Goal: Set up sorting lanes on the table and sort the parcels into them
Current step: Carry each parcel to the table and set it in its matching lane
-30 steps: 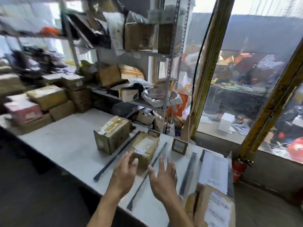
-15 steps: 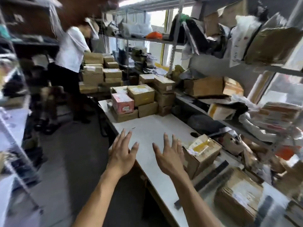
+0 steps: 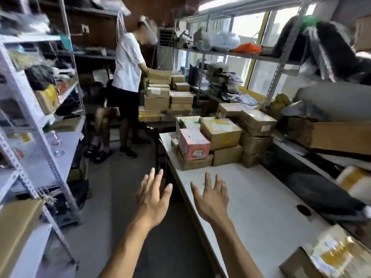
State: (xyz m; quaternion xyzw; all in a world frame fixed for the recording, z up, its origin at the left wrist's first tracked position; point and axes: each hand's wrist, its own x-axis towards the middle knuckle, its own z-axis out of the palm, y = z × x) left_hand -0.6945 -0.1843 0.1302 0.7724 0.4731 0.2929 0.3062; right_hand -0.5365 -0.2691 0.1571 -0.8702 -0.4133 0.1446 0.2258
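Observation:
A pile of cardboard parcels (image 3: 220, 133) stands at the far end of the white table (image 3: 261, 197), with a pink box (image 3: 193, 144) at its front left. One taped parcel (image 3: 331, 255) lies at the table's near right corner. My left hand (image 3: 153, 197) hovers over the floor just left of the table edge, fingers spread and empty. Above the table's near left edge my right hand (image 3: 212, 197) is raised, fingers also spread, holding nothing. The black lane strips are out of view.
A person in a white shirt (image 3: 127, 63) stands at another parcel stack (image 3: 166, 97) across the aisle. Metal shelving (image 3: 30, 117) lines the left side. Loaded shelves (image 3: 321, 127) run along the right behind the table. The floor aisle (image 3: 112, 197) lies between.
My view has swung left, from the lane strips and sorted boxes to the parcel pile at the table's far end. Both hands stay raised, spread and empty.

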